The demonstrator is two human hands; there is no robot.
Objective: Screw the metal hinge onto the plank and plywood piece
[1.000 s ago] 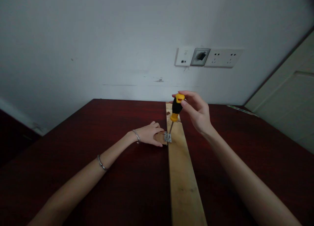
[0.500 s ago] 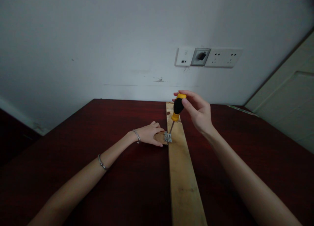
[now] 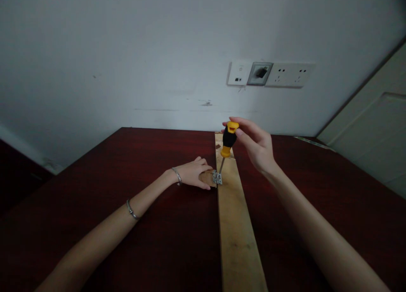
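Note:
A long pale wooden board (image 3: 237, 228) lies on the dark red table, running away from me towards the wall. A small metal hinge (image 3: 217, 177) bridges the board's left edge and a short wooden piece (image 3: 207, 177). My left hand (image 3: 194, 173) is closed around that short piece, thumb on the near side and fingers on the far side. In my right hand (image 3: 255, 144) is a yellow and black screwdriver (image 3: 229, 139), held by its handle in the fingertips. Its shaft slants down to the hinge leaf on the board; the tip's exact contact is too small to make out.
The dark red tabletop (image 3: 152, 152) spreads to both sides of the board. Behind it rises a white wall (image 3: 158, 50) with socket plates (image 3: 290, 75). A thin strip (image 3: 312, 143) lies at the back right, near a pale panelled door (image 3: 380, 127).
The screwdriver handle has turned and tipped slightly left, with my right fingers shifting around it. My left hand, the hinge and the board have stayed put.

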